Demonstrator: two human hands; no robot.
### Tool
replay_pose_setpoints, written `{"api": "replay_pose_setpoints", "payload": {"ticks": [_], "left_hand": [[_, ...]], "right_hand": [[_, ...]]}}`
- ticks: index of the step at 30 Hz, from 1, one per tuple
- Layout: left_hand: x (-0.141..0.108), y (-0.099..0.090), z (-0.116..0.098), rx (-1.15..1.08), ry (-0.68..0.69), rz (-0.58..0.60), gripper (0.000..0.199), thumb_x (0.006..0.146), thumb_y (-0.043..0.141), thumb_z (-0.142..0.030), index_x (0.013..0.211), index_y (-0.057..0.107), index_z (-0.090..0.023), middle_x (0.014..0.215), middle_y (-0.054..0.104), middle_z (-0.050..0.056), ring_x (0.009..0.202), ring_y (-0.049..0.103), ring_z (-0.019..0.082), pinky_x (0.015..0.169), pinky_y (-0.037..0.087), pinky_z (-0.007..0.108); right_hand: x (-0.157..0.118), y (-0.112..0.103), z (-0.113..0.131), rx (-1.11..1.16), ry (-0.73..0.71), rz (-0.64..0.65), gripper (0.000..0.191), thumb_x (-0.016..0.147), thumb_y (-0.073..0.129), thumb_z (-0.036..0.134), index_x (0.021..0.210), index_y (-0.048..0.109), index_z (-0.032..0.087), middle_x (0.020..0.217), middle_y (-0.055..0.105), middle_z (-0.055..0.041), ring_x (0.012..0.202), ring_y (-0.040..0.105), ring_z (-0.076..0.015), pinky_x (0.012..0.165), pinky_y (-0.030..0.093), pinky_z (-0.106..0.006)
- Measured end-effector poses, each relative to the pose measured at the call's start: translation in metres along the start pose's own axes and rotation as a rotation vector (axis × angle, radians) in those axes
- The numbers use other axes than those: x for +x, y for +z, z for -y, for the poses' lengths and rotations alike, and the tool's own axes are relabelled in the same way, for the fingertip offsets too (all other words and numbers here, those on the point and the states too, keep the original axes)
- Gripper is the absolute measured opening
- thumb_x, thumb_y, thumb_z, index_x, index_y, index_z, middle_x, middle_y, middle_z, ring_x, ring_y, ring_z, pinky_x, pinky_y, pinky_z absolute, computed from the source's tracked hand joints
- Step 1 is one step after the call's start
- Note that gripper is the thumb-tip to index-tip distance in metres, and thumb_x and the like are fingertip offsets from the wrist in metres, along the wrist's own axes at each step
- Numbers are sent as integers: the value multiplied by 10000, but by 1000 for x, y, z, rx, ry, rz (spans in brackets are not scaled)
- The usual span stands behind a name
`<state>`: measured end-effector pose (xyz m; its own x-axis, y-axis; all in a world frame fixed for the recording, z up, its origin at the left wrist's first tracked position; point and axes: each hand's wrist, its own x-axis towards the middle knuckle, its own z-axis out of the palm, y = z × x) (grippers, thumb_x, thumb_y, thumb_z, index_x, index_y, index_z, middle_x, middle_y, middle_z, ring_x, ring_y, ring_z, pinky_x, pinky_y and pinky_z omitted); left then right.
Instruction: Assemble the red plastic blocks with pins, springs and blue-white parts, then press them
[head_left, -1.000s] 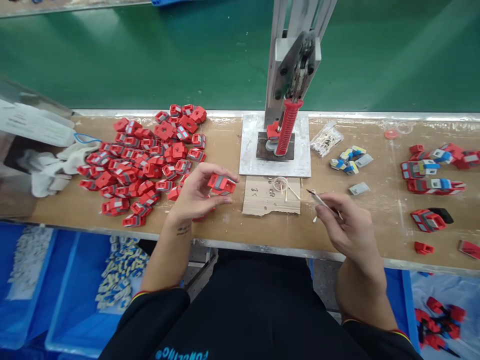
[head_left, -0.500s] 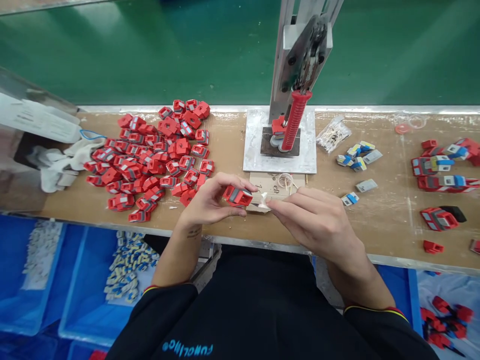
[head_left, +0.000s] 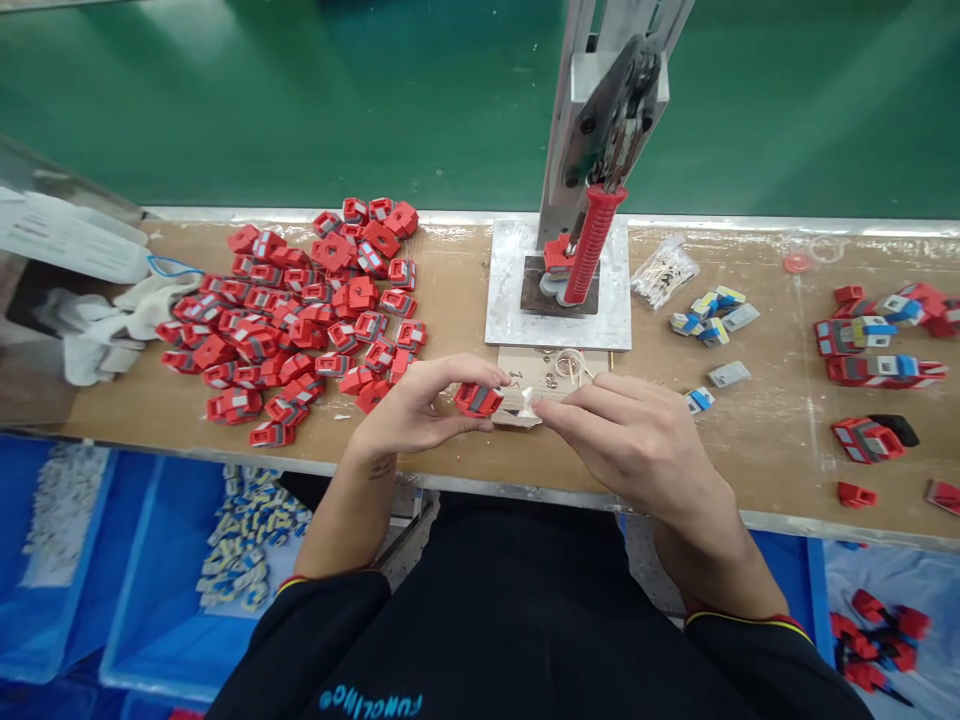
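My left hand point(head_left: 409, 408) is closed on a red and grey toy vehicle part point(head_left: 478, 401), gripped between thumb and fingers above the front of the bench. Just right of it, my right hand point(head_left: 634, 435) pinches a small white piece point(head_left: 527, 402) at the fingertips; its exact kind is too small to tell. The white piece and the red part are apart. Below the hands lies a piece of cardboard point(head_left: 517, 358) carrying a clear ring-like item and thin sticks. Many similar red toy parts point(head_left: 259, 340) are heaped to the left.
A lever press point(head_left: 596, 245) with a red handle stands behind my hands on a metal plate point(head_left: 510, 325). Cotton swabs point(head_left: 665, 273) in a bag, blue-and-white blocks point(head_left: 707, 318) and red toy vehicles point(head_left: 866, 440) lie right. Blue bins point(head_left: 142, 560) of small parts stand below left.
The red part has turned slightly in my left hand. My right hand still pinches the white piece close by. The whole view has shifted a little.
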<state>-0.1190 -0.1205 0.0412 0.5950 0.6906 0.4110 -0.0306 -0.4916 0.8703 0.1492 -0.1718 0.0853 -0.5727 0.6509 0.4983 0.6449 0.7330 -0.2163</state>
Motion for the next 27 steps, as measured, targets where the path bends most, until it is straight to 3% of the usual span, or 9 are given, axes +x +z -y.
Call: {"api": "replay_pose_setpoints", "payload": {"ticks": [11, 19, 27], "left_hand": [[-1, -4, -5, 72, 4, 22, 472, 872, 899, -171, 1312, 742, -245, 1201, 838, 114, 1123, 818, 237, 984, 668, 313], [-8, -14, -4, 100, -50, -1, 437, 870, 902, -183, 1276, 748, -233, 1206, 836, 130, 1135, 817, 248, 966, 676, 319], [-7, -11, -5, 82, -51, -14, 479, 839, 943, -235, 1267, 731, -224, 1190, 837, 122, 1129, 821, 250, 955, 684, 327]], "right_hand": [[6, 4, 0, -27, -40, 44, 248, 1077, 556, 94, 1044, 782, 191, 744, 737, 3, 696, 560, -143, 651, 372, -303], [-9, -7, -9, -3, 61, 23, 195, 1060, 612, 112, 1037, 781, 206, 737, 740, 9, 655, 557, -136, 638, 372, -300], [4, 10, 0, 30, 0, -23, 246, 1081, 568, 111, 1025, 792, 195, 743, 749, 5, 672, 565, -131, 645, 396, -284]]}}
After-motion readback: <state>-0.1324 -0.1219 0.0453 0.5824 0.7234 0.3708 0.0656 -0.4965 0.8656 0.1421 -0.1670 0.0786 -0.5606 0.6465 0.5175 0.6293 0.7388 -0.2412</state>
